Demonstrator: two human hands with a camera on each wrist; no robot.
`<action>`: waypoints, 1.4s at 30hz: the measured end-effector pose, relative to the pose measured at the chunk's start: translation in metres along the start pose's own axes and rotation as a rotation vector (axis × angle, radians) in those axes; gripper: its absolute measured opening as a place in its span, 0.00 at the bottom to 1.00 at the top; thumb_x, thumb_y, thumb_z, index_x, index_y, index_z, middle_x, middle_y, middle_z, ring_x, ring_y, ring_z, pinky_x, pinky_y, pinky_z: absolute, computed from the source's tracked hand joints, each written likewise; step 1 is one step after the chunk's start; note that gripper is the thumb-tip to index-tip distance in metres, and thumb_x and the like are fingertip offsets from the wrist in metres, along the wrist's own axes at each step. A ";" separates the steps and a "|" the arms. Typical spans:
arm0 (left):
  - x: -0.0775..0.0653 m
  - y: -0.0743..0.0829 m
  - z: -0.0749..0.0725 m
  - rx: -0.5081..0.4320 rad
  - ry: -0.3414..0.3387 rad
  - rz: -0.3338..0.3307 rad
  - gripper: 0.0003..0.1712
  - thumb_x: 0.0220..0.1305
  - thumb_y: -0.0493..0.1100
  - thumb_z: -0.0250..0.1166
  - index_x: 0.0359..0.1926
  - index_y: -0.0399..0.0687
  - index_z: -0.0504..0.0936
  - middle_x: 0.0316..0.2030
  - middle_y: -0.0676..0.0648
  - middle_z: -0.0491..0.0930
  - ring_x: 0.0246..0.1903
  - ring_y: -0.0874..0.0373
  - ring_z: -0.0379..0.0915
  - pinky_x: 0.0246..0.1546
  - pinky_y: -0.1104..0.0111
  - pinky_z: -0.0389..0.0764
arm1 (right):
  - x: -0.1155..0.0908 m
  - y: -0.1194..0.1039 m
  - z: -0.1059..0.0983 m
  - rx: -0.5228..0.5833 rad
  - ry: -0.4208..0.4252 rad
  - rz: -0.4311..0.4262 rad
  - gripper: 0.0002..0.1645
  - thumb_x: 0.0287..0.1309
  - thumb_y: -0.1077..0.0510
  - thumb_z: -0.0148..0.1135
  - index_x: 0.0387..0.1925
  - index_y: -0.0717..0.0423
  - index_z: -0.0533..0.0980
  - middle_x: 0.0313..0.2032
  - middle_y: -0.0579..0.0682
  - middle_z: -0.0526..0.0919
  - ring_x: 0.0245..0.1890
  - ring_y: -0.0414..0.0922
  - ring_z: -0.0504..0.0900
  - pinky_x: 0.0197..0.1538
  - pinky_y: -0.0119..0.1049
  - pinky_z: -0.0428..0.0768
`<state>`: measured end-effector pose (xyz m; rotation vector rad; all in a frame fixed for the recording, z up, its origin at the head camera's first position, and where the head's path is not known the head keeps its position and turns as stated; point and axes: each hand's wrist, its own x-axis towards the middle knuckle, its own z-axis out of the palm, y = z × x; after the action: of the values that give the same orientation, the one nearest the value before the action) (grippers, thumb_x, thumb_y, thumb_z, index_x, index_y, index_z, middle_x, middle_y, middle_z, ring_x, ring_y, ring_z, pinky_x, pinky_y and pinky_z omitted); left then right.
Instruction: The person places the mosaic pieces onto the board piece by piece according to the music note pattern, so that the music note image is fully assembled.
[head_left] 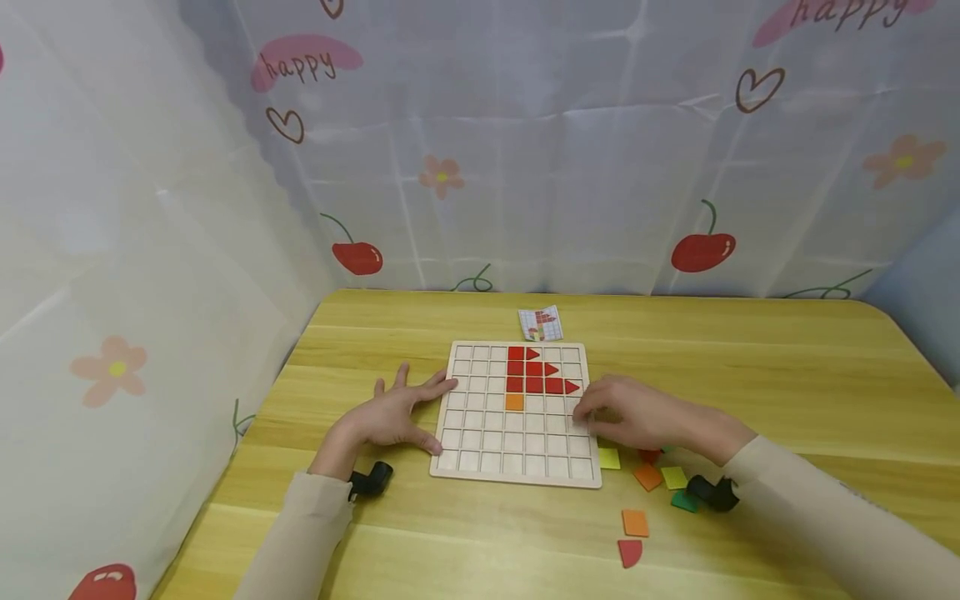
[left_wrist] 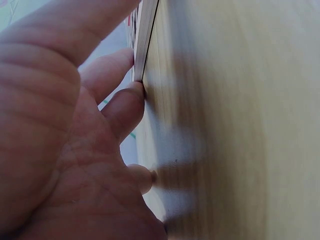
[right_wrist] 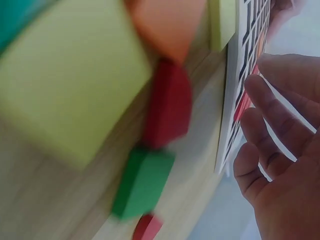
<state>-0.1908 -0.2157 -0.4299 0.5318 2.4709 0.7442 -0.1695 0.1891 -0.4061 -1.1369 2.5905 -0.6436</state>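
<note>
A pale wooden grid board (head_left: 491, 442) lies on the table, with red square and pointed tiles (head_left: 534, 368) set in its upper rows. One orange square tile (head_left: 514, 402) sits below them. My left hand (head_left: 390, 414) rests by the board's left side, fingers spread, with thumb and a fingertip on the edge. Over the right edge, my right hand (head_left: 637, 412) reaches in with loosely bent fingers (right_wrist: 272, 112). No tile shows between them in the right wrist view. The fingertips' contact with the board is unclear.
A small printed picture card (head_left: 541, 323) lies behind the board. Right of the board are loose tiles: yellow (head_left: 609, 458), orange (head_left: 635, 523), a red quarter-round (head_left: 630, 553) and green (right_wrist: 142, 182). Patterned curtains (head_left: 525, 167) stand behind and left of the table.
</note>
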 end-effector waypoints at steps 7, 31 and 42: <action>0.000 -0.001 0.001 0.007 -0.003 0.004 0.62 0.46 0.62 0.81 0.80 0.73 0.57 0.82 0.61 0.46 0.80 0.37 0.10 0.71 0.32 0.14 | -0.032 0.009 -0.007 0.015 0.029 0.008 0.11 0.63 0.59 0.71 0.45 0.43 0.87 0.46 0.37 0.86 0.46 0.39 0.80 0.52 0.43 0.82; -0.001 0.002 0.001 -0.022 0.001 0.005 0.62 0.45 0.60 0.81 0.80 0.70 0.58 0.82 0.58 0.47 0.79 0.36 0.10 0.71 0.33 0.14 | -0.086 0.041 -0.006 -0.066 0.030 0.111 0.25 0.54 0.65 0.74 0.45 0.31 0.84 0.47 0.31 0.81 0.48 0.36 0.77 0.54 0.43 0.84; -0.002 0.004 0.000 -0.020 0.002 0.002 0.62 0.46 0.60 0.81 0.80 0.70 0.58 0.82 0.58 0.47 0.79 0.36 0.10 0.71 0.33 0.15 | -0.090 0.038 -0.001 -0.073 0.067 0.144 0.23 0.52 0.63 0.76 0.46 0.35 0.85 0.47 0.34 0.83 0.53 0.50 0.82 0.56 0.53 0.83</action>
<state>-0.1886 -0.2136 -0.4272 0.5265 2.4628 0.7694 -0.1340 0.2787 -0.4193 -0.9525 2.7426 -0.5691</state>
